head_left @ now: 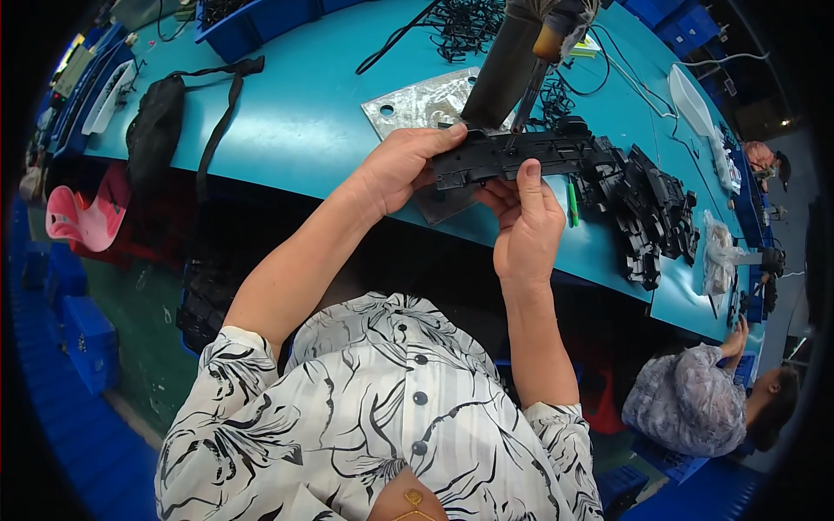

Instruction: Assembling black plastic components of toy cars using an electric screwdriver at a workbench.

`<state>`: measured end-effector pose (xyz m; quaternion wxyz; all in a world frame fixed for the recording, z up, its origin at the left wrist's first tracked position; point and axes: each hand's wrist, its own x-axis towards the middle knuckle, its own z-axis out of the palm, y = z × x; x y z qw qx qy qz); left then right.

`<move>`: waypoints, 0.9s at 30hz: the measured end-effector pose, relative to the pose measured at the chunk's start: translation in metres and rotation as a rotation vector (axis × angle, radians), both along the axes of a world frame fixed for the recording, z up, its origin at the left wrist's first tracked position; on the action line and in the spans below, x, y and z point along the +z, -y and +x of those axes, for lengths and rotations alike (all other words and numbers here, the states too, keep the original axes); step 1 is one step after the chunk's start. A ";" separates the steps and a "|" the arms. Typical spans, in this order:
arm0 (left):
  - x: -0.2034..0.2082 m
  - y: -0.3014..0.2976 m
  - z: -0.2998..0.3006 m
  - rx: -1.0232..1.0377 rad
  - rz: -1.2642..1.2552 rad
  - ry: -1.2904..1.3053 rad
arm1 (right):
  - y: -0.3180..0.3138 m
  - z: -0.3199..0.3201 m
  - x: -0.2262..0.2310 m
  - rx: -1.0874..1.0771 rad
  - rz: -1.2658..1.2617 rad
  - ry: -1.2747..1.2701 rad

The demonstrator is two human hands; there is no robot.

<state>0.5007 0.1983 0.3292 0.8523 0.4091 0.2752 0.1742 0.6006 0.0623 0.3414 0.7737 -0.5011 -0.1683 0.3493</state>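
Observation:
A long black moulded plastic part [473,163] lies level between my two hands at the table's front edge. My left hand [401,167] grips its left end, thumb on top and fingers underneath. With the thumb against its front edge and the fingers curled below, my right hand [532,221] holds the part near its middle. A thin metal-tipped tool with an orange-brown collar [547,43] hangs from above, its tip at the part's top face; whether it touches I cannot tell. Beneath stands a silver metal plate [426,97] with round holes, next to a dark upright post [502,69].
Several similar black parts [638,204] are heaped to the right, beside a green pen [572,204]. Thin black pieces [469,26] lie behind the plate. A black cloth bag [156,122] hangs over the left edge. Another person [695,399] sits at the lower right.

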 end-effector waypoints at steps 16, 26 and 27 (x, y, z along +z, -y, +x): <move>-0.004 0.007 0.004 0.094 0.044 0.033 | 0.007 0.002 -0.009 0.067 0.019 -0.078; -0.003 0.004 0.004 0.090 0.035 0.006 | 0.003 0.005 -0.018 0.065 0.051 -0.033; -0.003 0.003 0.005 0.089 0.031 -0.001 | 0.003 0.006 -0.018 0.060 0.048 -0.034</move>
